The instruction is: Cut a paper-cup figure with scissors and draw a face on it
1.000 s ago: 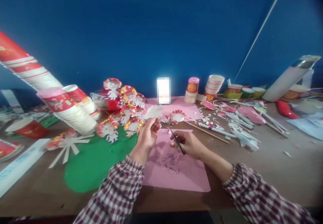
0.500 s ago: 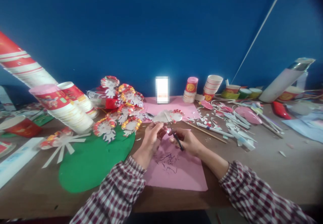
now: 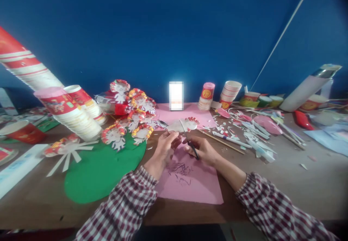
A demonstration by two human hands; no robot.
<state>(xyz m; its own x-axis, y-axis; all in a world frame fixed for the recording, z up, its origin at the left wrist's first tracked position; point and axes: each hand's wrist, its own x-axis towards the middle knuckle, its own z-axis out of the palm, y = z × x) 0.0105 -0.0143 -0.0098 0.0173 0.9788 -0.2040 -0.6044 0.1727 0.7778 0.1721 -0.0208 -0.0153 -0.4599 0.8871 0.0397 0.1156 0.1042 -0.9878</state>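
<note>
My left hand point(image 3: 163, 149) is closed, its thumb and fingers pinching the lower edge of a white paper cutout point(image 3: 175, 125) with curled red and white strips along its right end. In my right hand point(image 3: 204, 151) is a pair of scissors point(image 3: 193, 148) with dark handles, the blades pointing up and leftward across the cutout. Whether the blades are apart is too blurred to tell. Both hands are above a pink sheet point(image 3: 202, 190) that carries thin dark scraps or marks.
Finished-looking paper figures point(image 3: 114, 136) with red and yellow curls lie left, beside a green sheet point(image 3: 95, 179). Stacked paper cups point(image 3: 78, 119) lean farther left. White paper scraps point(image 3: 252, 128), a wooden stick point(image 3: 225, 143) and a white flask point(image 3: 301, 92) are on the right.
The view has shifted slightly. The scissor blades look a little differently angled against the cutout, while both hands keep nearly the same place and hold.
</note>
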